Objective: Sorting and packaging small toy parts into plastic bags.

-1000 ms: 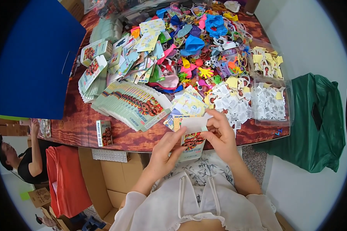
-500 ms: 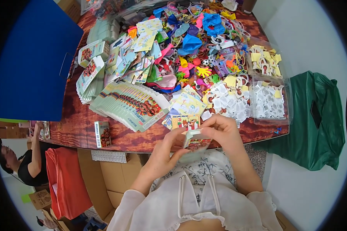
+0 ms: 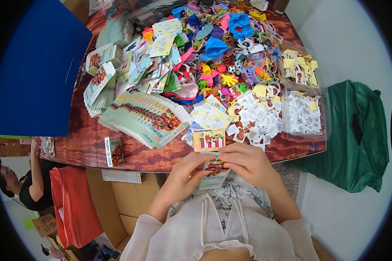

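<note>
A small pale-green cardboard box (image 3: 213,179) with red cartoon figures on its face is between my two hands, just off the table's near edge. My left hand (image 3: 184,176) grips its left side, thumb on the printed face. Closed over the upper right of the box is my right hand (image 3: 250,164), its fingers at the top end, which they partly hide. Just beyond my fingertips lies an orange-and-red picture card (image 3: 209,140). Past it are pale yellow cards (image 3: 211,116) and a heap of small white packets (image 3: 255,115).
Flat box sleeves (image 3: 146,119) fan out at left, and a filled box (image 3: 114,151) stands near the edge. Colourful small toys (image 3: 222,56) heap the far middle. Clear trays (image 3: 304,114) sit at right, beside a green bag (image 3: 353,135). Another person (image 3: 24,182) works at far left.
The box has turned from tilted, its top end showing, to its printed face toward me. My right hand has come lower and flatter over the top end.
</note>
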A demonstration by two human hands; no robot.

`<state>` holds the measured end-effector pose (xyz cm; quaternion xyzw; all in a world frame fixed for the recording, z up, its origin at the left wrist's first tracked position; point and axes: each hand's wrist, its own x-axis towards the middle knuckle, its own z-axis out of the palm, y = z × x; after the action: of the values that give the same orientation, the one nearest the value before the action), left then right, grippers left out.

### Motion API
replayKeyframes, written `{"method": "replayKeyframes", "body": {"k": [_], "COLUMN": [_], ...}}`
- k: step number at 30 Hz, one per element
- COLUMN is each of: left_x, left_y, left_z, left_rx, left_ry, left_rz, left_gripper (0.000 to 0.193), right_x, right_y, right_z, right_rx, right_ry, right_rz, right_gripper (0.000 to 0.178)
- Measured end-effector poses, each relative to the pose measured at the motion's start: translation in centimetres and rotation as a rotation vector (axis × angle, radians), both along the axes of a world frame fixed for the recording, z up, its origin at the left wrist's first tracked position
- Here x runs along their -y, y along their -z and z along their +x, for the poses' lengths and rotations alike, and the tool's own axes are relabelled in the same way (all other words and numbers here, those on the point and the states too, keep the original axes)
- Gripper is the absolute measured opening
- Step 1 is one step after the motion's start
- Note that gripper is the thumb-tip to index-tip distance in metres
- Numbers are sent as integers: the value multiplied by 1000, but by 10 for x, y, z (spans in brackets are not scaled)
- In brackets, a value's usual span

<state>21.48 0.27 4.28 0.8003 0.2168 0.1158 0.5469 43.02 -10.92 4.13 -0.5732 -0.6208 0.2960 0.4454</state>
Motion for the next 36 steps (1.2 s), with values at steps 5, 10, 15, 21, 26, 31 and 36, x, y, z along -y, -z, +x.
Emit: {"method": "replayKeyframes", "body": {"k": [5, 10, 15, 21, 26, 31, 36], "left_x": [-12, -5, -13, -18, -19, -17, -14], "left_y": [17, 20, 23, 10, 13, 14, 12], "left_z": [-11, 9, -1, -11, -13, -14, -13], "left_rx": [152, 234, 386, 14, -110, -174, -202], "left_ry": [-101, -220, -509, -446, -400, -430, -435], "left_rz": [-455, -184, -524, -12, 321, 361, 375], "left_gripper": [70, 95, 90, 89, 88, 86, 85], "right_x": [-5, -33, -44, -45, -51, -49, -53], "right_y": [26, 38, 33, 40, 28, 28, 35], "right_z": [-5, -33, -15, -15, -17, -21, -10], "right_rx": [-680, -1135, 383, 510, 479, 548, 419], "right_ry": [240, 298, 331, 296, 300, 244, 276], "right_rz": [-232, -325, 45, -130, -89, -157, -231], "right_gripper": [22, 23, 44, 55, 51, 53, 32]}}
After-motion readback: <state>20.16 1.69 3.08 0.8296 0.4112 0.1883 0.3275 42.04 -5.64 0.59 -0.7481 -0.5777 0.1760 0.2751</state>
